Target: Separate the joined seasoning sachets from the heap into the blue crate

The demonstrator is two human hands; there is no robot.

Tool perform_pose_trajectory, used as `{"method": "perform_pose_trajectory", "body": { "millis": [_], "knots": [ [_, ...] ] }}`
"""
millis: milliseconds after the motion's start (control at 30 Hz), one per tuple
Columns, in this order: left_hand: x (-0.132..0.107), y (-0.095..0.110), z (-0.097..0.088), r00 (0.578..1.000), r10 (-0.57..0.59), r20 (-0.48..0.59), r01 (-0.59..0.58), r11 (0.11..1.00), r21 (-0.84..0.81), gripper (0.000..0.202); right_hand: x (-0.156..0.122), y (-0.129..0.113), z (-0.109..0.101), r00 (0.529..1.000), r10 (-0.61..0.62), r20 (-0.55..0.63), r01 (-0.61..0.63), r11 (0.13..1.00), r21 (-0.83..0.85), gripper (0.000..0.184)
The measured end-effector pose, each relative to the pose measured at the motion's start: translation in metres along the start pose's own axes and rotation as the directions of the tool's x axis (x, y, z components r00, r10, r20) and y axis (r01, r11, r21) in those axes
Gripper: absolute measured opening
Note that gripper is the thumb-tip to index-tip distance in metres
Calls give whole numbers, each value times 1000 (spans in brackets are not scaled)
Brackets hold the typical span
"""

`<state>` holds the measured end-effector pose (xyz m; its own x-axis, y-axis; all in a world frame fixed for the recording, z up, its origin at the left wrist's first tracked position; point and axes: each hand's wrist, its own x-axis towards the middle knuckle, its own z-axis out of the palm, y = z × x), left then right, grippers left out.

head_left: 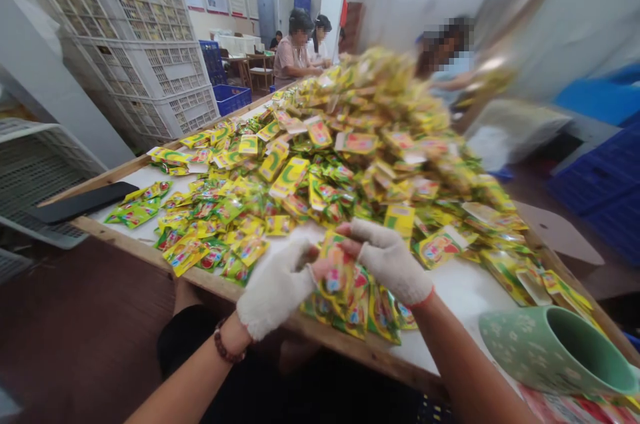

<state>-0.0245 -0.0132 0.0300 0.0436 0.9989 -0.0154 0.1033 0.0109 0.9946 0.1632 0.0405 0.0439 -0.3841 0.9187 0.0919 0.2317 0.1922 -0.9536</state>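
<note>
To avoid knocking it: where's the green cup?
In the head view, the green cup is lower right, beside yellow packets, to the right of the right hand.

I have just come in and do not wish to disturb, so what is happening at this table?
A person in pale gloves has one yellow packet in the grip of the left hand, with fingers of the right hand against it. More packets lie beneath, and a large heap covers much of the table. A green cup is at the near right; other people are farther back.
</note>
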Motion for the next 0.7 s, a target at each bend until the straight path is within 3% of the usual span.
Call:
{"method": "perform_pose_trajectory", "body": {
  "millis": [67, 200, 300, 367, 433, 500, 600, 633, 700],
  "knots": [
    [4, -4, -8, 992, 67, -109, -34, 958, 285, 19, 3, 8, -19, 1000, 23, 11, -21, 989, -150, 19],
    [26, -14, -35, 961, 219, -171, -45, 729, 683, 11, 17, 24, -33, 993, -79, -82, 31, 879, -476, 20],
    [50, -21, -50, 954, 268, -133, -15, 487, 873, 13, 38, 24, -17, 984, -148, -98, 53, 775, -630, 18],
    [64, -24, -53, 967, 237, -94, 4, 353, 936, 14, 54, 17, -2, 992, -95, -78, 10, 699, -715, 24],
    [73, -26, -52, 975, 214, -64, -1, 288, 958, 14, 68, 10, 10, 997, 0, -80, -64, 609, -791, 37],
    [76, -27, -51, 975, 214, -65, 3, 278, 961, 11, 77, 5, 16, 994, 48, -95, -106, 537, -837, 46],
    [70, -27, -55, 973, 217, -73, 2, 310, 951, 8, 79, 4, 12, 993, 44, -110, -117, 502, -857, 38],
    [66, -26, -57, 970, 226, -87, -4, 375, 927, 12, 76, 5, 8, 993, 23, -112, -107, 527, -843, 34],
    [57, -24, -60, 956, 238, -170, -8, 604, 797, 22, 66, 6, 3, 994, -60, -95, -32, 654, -756, 28]
  ]
}}
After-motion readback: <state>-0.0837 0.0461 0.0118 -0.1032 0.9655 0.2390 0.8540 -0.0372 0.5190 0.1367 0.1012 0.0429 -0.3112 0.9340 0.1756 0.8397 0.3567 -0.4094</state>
